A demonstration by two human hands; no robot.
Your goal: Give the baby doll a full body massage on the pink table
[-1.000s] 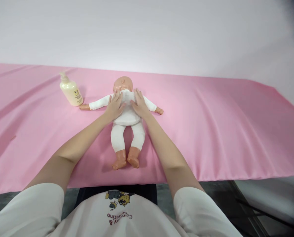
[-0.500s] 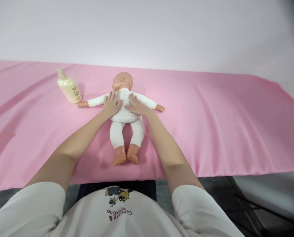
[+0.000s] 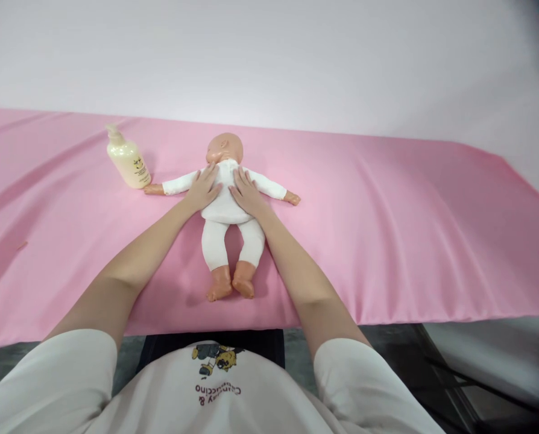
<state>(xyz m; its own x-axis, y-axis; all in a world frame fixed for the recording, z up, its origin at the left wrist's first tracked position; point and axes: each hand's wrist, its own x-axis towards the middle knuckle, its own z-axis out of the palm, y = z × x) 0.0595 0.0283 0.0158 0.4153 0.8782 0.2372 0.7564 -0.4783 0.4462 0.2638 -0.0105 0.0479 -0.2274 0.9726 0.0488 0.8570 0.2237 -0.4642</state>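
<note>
A baby doll (image 3: 225, 208) in a white long-sleeved top and white trousers lies face down, its bald head turned to the left and its arms stretched out sideways. My left hand (image 3: 202, 191) rests flat on the left side of its upper back, fingers pointing toward the head. On the right side of the back lies my right hand (image 3: 248, 194), also flat with fingers extended. A strip of the white top shows between the two hands. Neither hand grips anything.
A pale yellow pump bottle (image 3: 130, 161) stands close to the doll's left-side hand. Pink cloth (image 3: 387, 229) with folds covers the table, and a white wall (image 3: 269, 60) rises behind it. A small brownish bit (image 3: 22, 245) lies on the cloth at far left.
My right hand has shifted slightly up and inward on the doll's back, its fingers closer together. The left hand stays in nearly the same place. Doll and bottle keep their places.
</note>
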